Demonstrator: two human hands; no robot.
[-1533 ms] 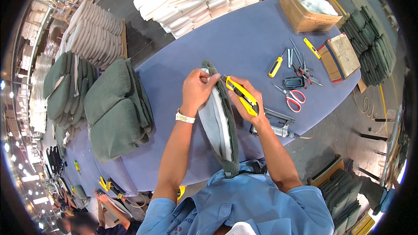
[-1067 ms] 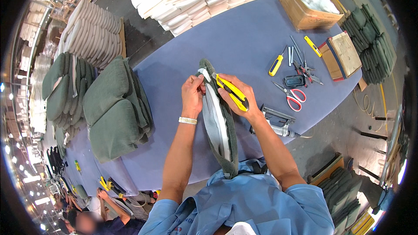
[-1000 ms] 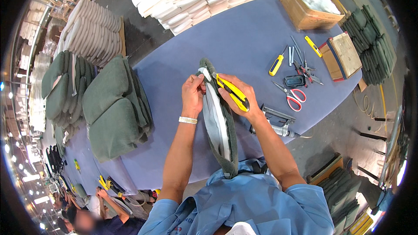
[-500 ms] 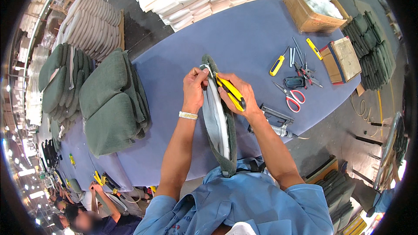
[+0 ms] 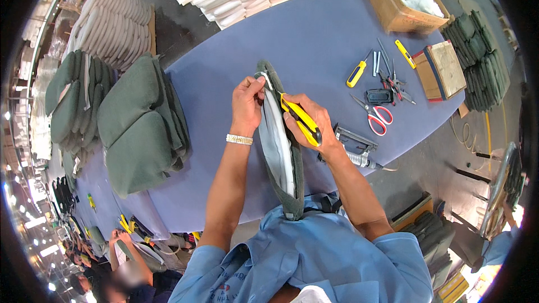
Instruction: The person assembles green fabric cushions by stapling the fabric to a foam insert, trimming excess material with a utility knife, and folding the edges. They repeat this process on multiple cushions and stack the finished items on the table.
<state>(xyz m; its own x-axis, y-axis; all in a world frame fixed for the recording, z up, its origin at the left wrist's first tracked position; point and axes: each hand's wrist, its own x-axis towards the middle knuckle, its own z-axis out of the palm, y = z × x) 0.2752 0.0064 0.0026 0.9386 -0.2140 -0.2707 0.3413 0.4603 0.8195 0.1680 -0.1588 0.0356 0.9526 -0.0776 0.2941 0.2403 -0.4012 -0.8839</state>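
A dark green fabric cushion (image 5: 297, 175) stands on edge between my body and the table, its long opening facing up and showing pale padding (image 5: 276, 140) inside. My left hand (image 5: 247, 101) pinches the cover's rim near the far end, beside a white strip (image 5: 266, 80). In my right hand (image 5: 312, 121) is a yellow and black utility knife (image 5: 303, 120), its front end at the right side of the opening. The fingers of that hand wrap round the knife's handle. Whether the blade touches the fabric is hidden.
On the blue table (image 5: 224, 56), scissors (image 5: 375, 114), a yellow screwdriver (image 5: 357, 73), pliers (image 5: 396, 85) and a staple gun (image 5: 355, 147) lie to the right. A box of white stuffing (image 5: 405, 8) stands at the far right. Green cushions (image 5: 135, 129) are piled at left. Another person's hands (image 5: 120, 237) show lower left.
My right hand and the knife have shifted slightly toward me along the opening. My left hand keeps its pinch on the rim. The whole view has moved a little.
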